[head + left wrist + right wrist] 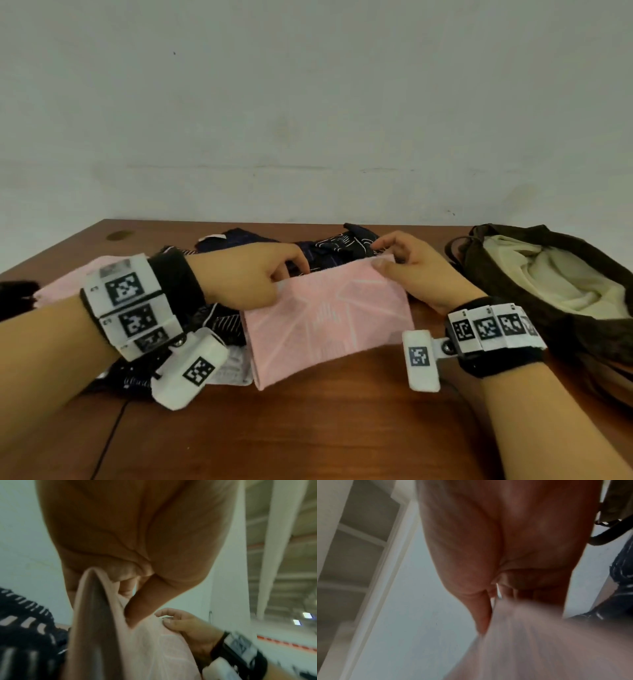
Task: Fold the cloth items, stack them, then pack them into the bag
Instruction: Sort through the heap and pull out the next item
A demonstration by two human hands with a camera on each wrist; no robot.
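Observation:
A pink cloth [329,318] with pale line patterns hangs folded over the table's middle, its lower edge touching the wood. My left hand [260,277] pinches its upper left corner, and my right hand [400,267] pinches its upper right corner. The left wrist view shows the pink cloth [106,622] pinched under my left thumb, with my right hand [185,626] at its far corner. In the right wrist view the blurred pink cloth [530,642] runs out from between my right thumb and fingers. A dark brown bag [548,274] with a cream lining lies open at the right.
Dark patterned cloths [342,243] lie heaped behind the pink one, and more dark cloth [219,325] sits under my left wrist. Another pink cloth [65,284] lies at the left. A black cable [109,442] trails over the wooden table [308,428] near the front.

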